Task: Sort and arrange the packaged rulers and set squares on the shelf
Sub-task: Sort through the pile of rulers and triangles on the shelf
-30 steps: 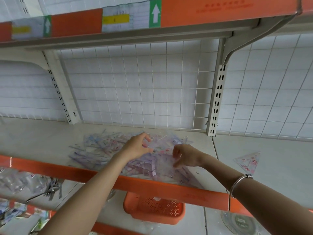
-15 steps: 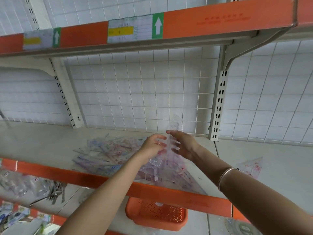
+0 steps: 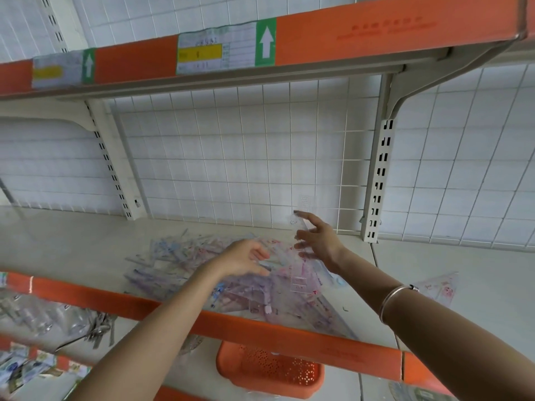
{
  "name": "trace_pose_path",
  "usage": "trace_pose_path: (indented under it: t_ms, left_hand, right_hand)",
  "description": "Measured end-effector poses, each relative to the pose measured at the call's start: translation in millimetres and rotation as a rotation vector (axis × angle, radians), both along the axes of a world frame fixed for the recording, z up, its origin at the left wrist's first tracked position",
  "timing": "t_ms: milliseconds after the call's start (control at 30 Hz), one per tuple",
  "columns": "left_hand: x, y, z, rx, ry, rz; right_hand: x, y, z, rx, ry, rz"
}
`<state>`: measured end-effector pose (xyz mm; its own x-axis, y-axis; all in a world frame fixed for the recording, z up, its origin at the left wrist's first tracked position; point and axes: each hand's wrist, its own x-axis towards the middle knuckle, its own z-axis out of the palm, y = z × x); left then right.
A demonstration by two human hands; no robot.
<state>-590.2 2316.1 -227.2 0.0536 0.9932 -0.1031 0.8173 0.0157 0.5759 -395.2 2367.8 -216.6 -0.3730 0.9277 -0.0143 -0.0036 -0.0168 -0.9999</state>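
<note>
Cream shelf (image 3: pixel 72 241), jumbled ruler pile (image 3: pixel 179 256) — our right hand (image 3: pixel 318 241) grips one clear packaged ruler (image 3: pixel 299 280) upright in its fingers, left hand (image 3: pixel 243 257) hovers open; sorting underway — next, place it squarely aside.

Right hand (image 3: pixel 318 241) holds clear ruler (image 3: pixel 304 204) upright; left hand (image 3: pixel 243 257) relaxed over pile (image 3: pixel 173 256).

I see a loose pile of packaged rulers and set squares (image 3: pixel 199 264) lying flat mid-frame on the cream shelf (image 3: pixel 72 241). Packs are clear with blue, pink and purple print, overlapping at all angles, reaching the orange front lip. One clear ruler pack (image 3: pixel 304 202) stands near upright over the pile's right end, pinched in the right hand (image 3: pixel 320 241). A lone set square (image 3: pixel 440 287) lies flat at right, apart.
</note>
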Motion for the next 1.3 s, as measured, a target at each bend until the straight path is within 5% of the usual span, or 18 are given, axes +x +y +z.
trace_pose_path:
  t_ms: [300, 767, 1067, 1300]
  left_hand:
    - [-24, -18, 3, -0.231, 0.144, -0.029]
    - [-17, -13, -8, 0.059, 0.090, 0.017]
    - [5, 8, -8, 0.517, -0.145, 0.263]
    - [33, 19, 20, 0.463, -0.790, 0.524]
  right_hand:
    - [-12, 5, -6, -0.028, -0.082, -0.023]
    - [-13, 1, -18, -0.218, 0.081, 0.012]
    - [1, 1, -16, -0.245, 0.207, -0.032]
    - [12, 3, -10, -0.199, 0.304, -0.020]
